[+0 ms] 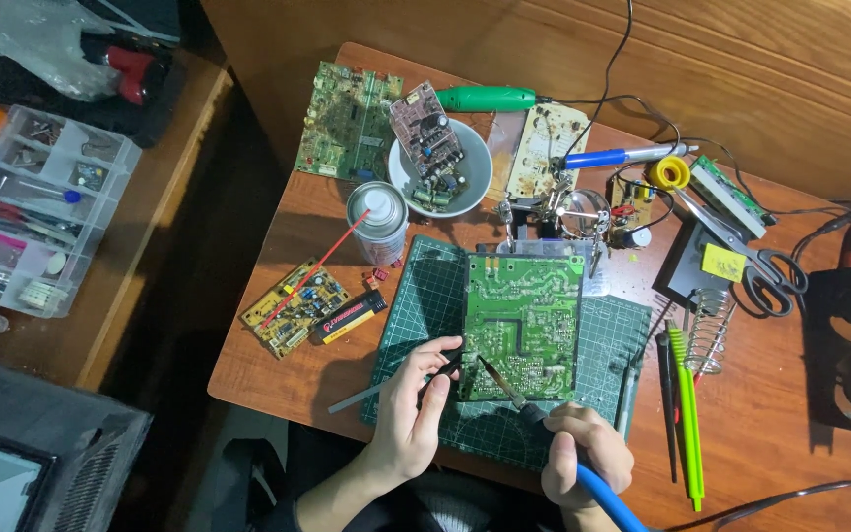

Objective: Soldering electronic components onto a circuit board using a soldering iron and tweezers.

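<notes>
Right hand [588, 455] clamped on blue-handled soldering iron [534, 409], tip on green circuit board [522, 327] just ahead. Left hand [414, 404] pinches dark tweezers [445, 363] at board's left edge. Board lies on green cutting mat [425, 305]. Beyond: spray can [378, 222], white bowl [475, 172] of parts.

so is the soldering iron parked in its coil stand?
No. The right hand holds the soldering iron, tip on the green board; the coil stand sits empty.
</notes>
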